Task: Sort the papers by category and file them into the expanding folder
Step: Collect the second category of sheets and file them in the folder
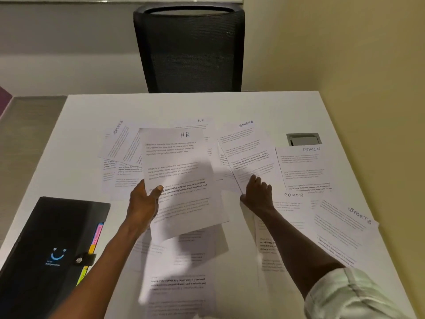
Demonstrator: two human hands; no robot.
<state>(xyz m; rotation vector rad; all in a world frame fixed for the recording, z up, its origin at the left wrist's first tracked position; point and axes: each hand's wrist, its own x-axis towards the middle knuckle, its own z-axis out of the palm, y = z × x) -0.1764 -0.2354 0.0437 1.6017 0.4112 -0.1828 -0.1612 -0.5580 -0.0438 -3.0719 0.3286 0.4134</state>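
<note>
White printed sheets are spread over the white table (264,107). Headings can be read on seven: two HR, three SPORTS, two ADMIN; others are half covered and cannot be counted. One HR sheet (181,178) is held lifted at the centre, pinched at its left edge by the left hand (143,201), thumb on top. The right hand (258,194) is laid on papers at 3 o'clock, fingers loosely bent, gripping nothing. One black expanding folder (53,249) is seen closed at 8 o'clock. One black chair (188,49) is placed at 12 o'clock.
</note>
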